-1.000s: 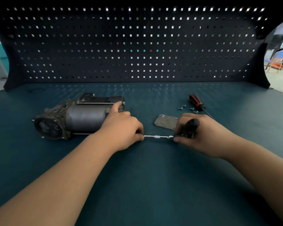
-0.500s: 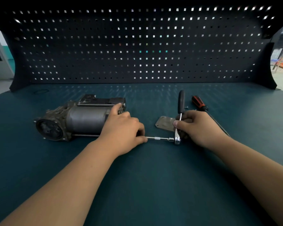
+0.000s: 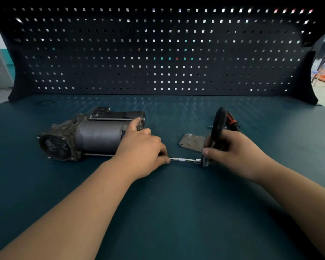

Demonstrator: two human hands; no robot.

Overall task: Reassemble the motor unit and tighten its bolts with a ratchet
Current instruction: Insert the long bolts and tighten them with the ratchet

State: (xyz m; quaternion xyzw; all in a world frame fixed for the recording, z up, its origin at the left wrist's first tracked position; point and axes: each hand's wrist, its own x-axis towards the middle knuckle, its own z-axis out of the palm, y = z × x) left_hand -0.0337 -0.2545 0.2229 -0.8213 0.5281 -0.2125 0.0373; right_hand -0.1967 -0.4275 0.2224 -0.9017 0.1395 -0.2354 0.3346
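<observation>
Grey, grimy cast metal sits at the left: the motor unit (image 3: 90,134) lies on its side on the teal bench mat (image 3: 167,207), nose to the left. My left hand (image 3: 141,147) covers its right end, thumb up on the housing. The fingers are curled round the left end of the extension bar (image 3: 182,159), which runs rightward along the near side to the ratchet (image 3: 217,126). My right hand (image 3: 233,152) is closed round the ratchet just above its head, and the black handle points away toward the pegboard (image 3: 158,53). Just beyond the bar lies the loose cover plate (image 3: 191,142). Farther right, behind my hand, is an orange-and-black screwdriver (image 3: 232,121) with a few small screws (image 3: 209,126) beside it.

I judge the body is back together and I am part-way through tightening a long bolt on the near side. The socket and bolt head are hidden under my left hand, so I cannot tell how tight it is. The plate and its screws look left to fit. I can read no brand, label or writing anywhere.
</observation>
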